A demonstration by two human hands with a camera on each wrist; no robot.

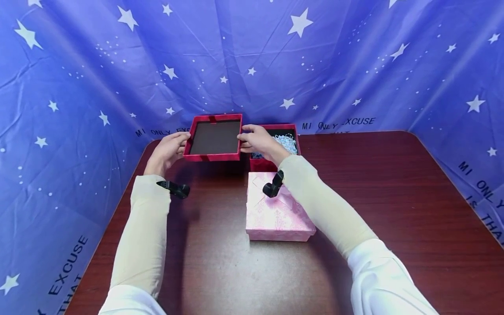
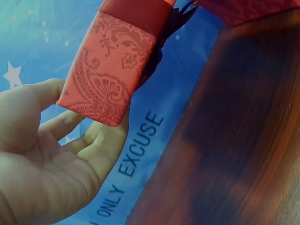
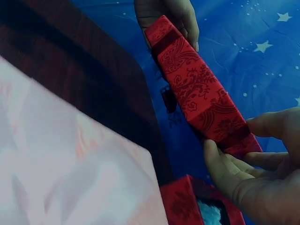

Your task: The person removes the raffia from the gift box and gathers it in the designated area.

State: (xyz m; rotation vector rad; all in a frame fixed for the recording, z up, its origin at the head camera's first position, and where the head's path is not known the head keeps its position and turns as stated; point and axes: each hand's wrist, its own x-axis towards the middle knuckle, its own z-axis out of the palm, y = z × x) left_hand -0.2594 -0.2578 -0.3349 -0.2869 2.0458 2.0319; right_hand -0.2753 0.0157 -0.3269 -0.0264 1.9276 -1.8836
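Both hands hold a red box lid (image 1: pixel 212 156) above the back left of the table, its dark inside facing the head camera. My left hand (image 1: pixel 166 151) grips its left edge; in the left wrist view the thumb is at one rim and the fingers (image 2: pixel 105 145) reach under the patterned side. On the opposite edge, my right hand (image 1: pixel 261 142) pinches the lid between thumb and fingers. A dark ribbon (image 2: pixel 161 51) hangs from the lid's outer face. Just behind the right hand stands the open red box (image 1: pixel 264 165), with pale blue shredded paper (image 1: pixel 286 142) inside.
A pink patterned box (image 1: pixel 275 218), closed, sits in front of the red box, beneath my right forearm. The brown table (image 1: pixel 393 188) ends at a blue star-printed curtain (image 1: pixel 252 52) along the back and both sides.
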